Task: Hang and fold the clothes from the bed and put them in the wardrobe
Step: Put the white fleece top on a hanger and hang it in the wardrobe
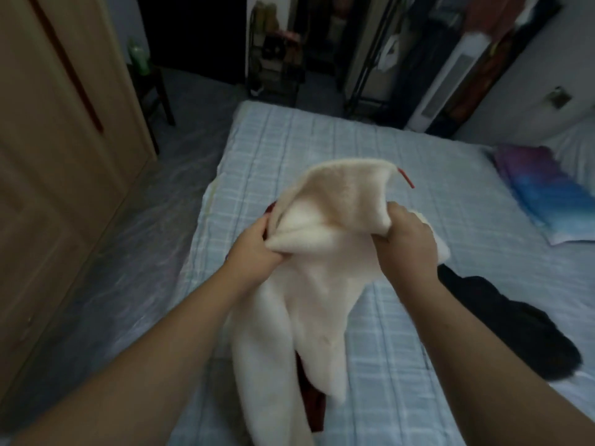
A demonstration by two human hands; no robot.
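Gripping one cream fleece garment (322, 284) above the bed (402, 333), the left hand (257, 244) and right hand (409, 235) each bunch its upper edge in curled fingers; a red drawstring (406, 178) dangles. One black garment (508, 323) lies on the bed, right of it. Wooden wardrobe (64, 140) stands left.

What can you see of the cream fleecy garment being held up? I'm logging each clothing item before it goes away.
The cream fleecy garment looks like soft, thick pile fabric, with a hood-like top bearing a red cord at its edge. Dark red shows at its underside. The left hand and right hand each grip a bunch of it near the top, holding it above the bed; the rest hangs down in limp folds toward the camera.
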